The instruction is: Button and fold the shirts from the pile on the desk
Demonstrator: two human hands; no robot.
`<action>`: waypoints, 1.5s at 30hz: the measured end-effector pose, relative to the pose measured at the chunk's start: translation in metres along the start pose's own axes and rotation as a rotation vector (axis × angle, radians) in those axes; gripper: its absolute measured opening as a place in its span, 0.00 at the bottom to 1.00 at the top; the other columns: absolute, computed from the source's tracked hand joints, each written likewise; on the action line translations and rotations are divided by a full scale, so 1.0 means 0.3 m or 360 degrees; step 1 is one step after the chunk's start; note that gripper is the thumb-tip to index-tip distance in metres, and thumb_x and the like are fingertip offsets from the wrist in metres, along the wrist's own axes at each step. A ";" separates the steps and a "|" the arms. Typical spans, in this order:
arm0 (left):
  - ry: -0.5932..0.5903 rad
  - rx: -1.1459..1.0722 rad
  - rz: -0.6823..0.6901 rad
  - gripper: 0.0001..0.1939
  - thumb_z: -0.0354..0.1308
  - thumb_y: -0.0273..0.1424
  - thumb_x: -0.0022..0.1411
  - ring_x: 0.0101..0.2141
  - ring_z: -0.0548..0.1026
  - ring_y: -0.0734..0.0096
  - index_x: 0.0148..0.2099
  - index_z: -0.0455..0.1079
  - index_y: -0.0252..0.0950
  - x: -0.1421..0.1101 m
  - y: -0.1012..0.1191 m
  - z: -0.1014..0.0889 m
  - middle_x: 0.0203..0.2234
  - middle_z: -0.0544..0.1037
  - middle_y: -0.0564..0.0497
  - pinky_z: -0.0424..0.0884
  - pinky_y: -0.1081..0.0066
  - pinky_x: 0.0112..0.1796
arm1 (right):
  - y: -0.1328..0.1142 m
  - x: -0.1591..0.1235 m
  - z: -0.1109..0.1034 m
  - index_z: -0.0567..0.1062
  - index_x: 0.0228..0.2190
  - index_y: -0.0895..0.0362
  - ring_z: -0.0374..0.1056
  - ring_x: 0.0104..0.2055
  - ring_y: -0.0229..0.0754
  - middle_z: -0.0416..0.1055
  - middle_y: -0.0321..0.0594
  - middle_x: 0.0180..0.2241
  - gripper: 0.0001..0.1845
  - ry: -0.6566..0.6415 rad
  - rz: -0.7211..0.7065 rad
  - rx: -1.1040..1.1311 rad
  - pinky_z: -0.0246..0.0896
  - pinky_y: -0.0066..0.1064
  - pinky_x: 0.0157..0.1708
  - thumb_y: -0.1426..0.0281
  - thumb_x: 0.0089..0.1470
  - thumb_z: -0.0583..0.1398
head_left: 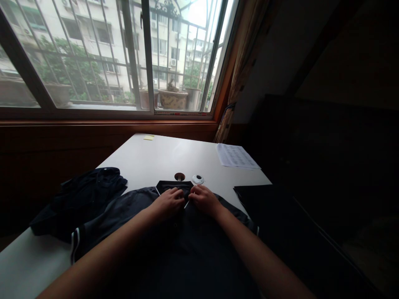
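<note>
A dark short-sleeved polo shirt (181,249) with white trim lies spread on the white table (174,153), its collar (162,185) toward the window. Both of my hands are at the neck opening. My left hand (171,202) has its fingers curled onto the left side of the collar. On the other side, my right hand (204,200) pinches the collar's right edge. Just past the collar are a round hole (179,177) in the tabletop and a white round cap (198,179). The fingertips and the cloth between them are partly hidden.
A crumpled dark garment (90,187) lies on the left of the table. Dark folded fabric (280,224) lies to the right. Printed sheets (237,155) rest at the far right, and a yellow sticky note (149,137) near the back edge. A barred window (109,54) stands behind.
</note>
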State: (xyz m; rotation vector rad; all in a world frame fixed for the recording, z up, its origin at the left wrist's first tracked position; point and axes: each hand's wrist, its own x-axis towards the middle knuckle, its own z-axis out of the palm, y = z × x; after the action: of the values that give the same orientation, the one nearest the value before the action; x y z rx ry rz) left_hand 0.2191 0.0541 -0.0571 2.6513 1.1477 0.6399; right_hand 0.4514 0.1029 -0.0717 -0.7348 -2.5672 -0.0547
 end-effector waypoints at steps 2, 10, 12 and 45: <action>-0.0107 0.0030 0.0178 0.09 0.59 0.31 0.66 0.47 0.72 0.58 0.48 0.76 0.43 -0.032 -0.014 -0.039 0.47 0.76 0.47 0.66 0.59 0.52 | -0.004 -0.020 -0.015 0.78 0.36 0.52 0.66 0.42 0.44 0.73 0.40 0.38 0.14 -0.0030 0.0000 0.0070 0.65 0.37 0.45 0.82 0.53 0.60; 0.0228 -0.0199 -0.0464 0.17 0.52 0.40 0.70 0.50 0.73 0.57 0.56 0.72 0.42 -0.093 -0.227 -0.117 0.50 0.75 0.45 0.68 0.57 0.53 | 0.052 -0.002 -0.005 0.78 0.43 0.56 0.70 0.44 0.46 0.74 0.44 0.40 0.11 0.0179 0.0647 0.0385 0.67 0.42 0.49 0.75 0.61 0.58; 0.0309 -0.0213 -0.0668 0.19 0.57 0.42 0.65 0.48 0.74 0.54 0.53 0.74 0.38 -0.081 -0.283 -0.100 0.48 0.76 0.42 0.68 0.53 0.53 | 0.084 0.031 0.020 0.76 0.47 0.59 0.71 0.42 0.44 0.73 0.47 0.42 0.12 0.0175 0.0794 0.0409 0.69 0.40 0.46 0.71 0.62 0.59; 0.0571 0.0497 -0.0374 0.19 0.51 0.28 0.71 0.65 0.57 0.50 0.62 0.66 0.40 -0.049 -0.233 0.003 0.60 0.68 0.43 0.60 0.46 0.62 | -0.014 -0.171 -0.179 0.70 0.57 0.57 0.65 0.56 0.52 0.69 0.52 0.55 0.21 -0.0256 0.1067 -0.0342 0.60 0.41 0.56 0.67 0.64 0.56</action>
State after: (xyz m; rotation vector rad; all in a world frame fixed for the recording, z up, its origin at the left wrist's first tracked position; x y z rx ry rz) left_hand 0.1651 0.0912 -0.0857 2.6483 1.7572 0.9887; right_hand 0.5104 0.0656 -0.0465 -1.7003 -2.3426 -0.0565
